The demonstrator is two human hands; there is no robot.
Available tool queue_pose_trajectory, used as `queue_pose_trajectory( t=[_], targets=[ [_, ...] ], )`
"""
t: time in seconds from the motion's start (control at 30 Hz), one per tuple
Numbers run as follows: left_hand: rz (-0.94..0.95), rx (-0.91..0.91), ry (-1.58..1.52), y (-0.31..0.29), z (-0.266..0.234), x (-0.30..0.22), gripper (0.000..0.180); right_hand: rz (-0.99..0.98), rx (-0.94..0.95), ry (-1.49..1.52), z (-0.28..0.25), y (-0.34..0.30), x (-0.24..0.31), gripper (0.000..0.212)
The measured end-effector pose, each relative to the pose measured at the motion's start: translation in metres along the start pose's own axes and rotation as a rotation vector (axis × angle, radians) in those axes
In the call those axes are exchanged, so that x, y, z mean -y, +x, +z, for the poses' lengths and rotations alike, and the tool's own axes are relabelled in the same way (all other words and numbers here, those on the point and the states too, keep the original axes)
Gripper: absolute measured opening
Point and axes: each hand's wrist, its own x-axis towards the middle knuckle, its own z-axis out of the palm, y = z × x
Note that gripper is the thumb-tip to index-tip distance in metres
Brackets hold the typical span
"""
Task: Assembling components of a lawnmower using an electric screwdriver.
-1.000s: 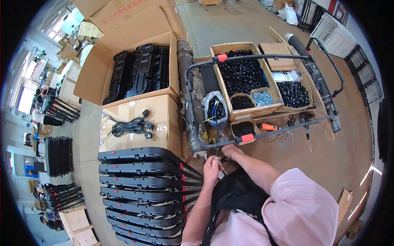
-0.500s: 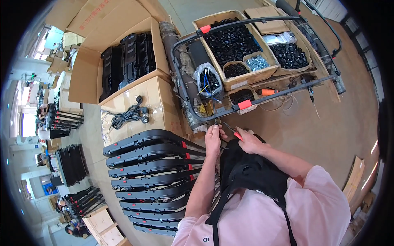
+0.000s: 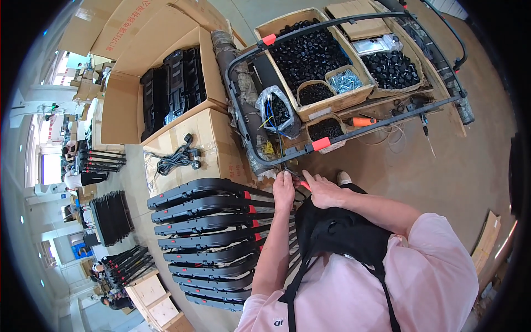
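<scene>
My left hand (image 3: 284,191) is closed, its fingertips pinching a thin dark piece, likely a cable end, just below the near left corner of a black tubular frame (image 3: 345,135). In my right hand (image 3: 325,192) is a red-handled hand tool (image 3: 305,186) that looks like pliers. Its metal tip reaches to my left fingertips; the exact contact is too small to make out. Beyond the corner, a clear plastic bag (image 3: 265,99) holds black parts, with blue and yellow wires coming out. Red pieces (image 3: 321,144) sit on the frame's bars.
A wooden box of black caps (image 3: 298,50) stands inside the frame, with a tub of screws (image 3: 345,82). Nearby are an orange-handled tool (image 3: 363,121) and a power screwdriver (image 3: 425,124). At left are stacked black frames (image 3: 207,216), a coiled cable (image 3: 174,159) and an open carton (image 3: 119,105).
My right hand has moved left, bringing the red-handled tool up against my left fingertips. The whole view has shifted slightly, and a shoe now shows beyond my right hand.
</scene>
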Motion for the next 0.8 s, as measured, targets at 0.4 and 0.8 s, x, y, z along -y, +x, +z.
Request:
queue_pose_trajectory(
  t=[0.4,0.8],
  targets=[
    [-0.067,-0.034,0.059,0.003,-0.008,0.004,0.033,-0.053,-0.001,0.095,-0.012,-0.004,-0.006,0.104],
    [0.624,-0.077,1.101,0.064,-0.040,-0.104,0.037,-0.019,-0.360,-0.027,0.023,-0.022,0.027,0.093]
  ],
)
